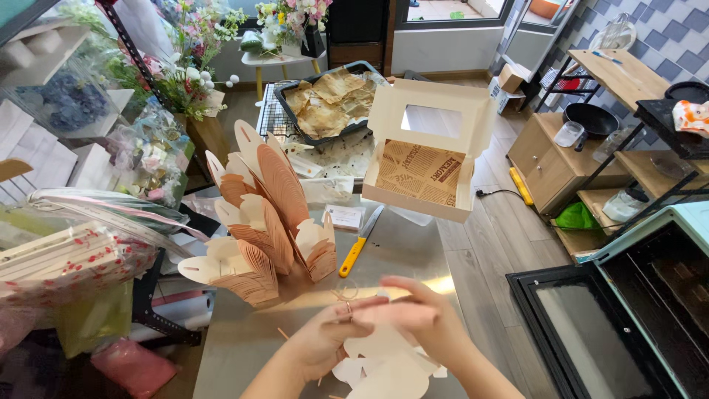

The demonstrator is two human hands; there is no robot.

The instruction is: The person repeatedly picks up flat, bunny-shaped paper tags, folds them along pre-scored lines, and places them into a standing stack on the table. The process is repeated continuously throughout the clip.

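Right now both of your hands meet low over the steel table (413, 244), working a flat, cream-coloured paper box blank (388, 362) with scalloped flaps. Your left hand (329, 336) curls its fingers closed on the blank's upper edge, and your right hand (425, 321) pinches that same edge from the other side, thumb and fingers narrow and pressed together. The blank rests on the table just under your wrists.

Beyond your hands on that table stands a stack of folded cream-and-tan box blanks (262, 222), fanned upright. Just right of the stack lies a knife with a yellow handle (360, 242). Farther back on the table sits an open window-lid box (428, 151) lined with printed paper, and behind it a dark baking tray of flat pastries (329, 100).
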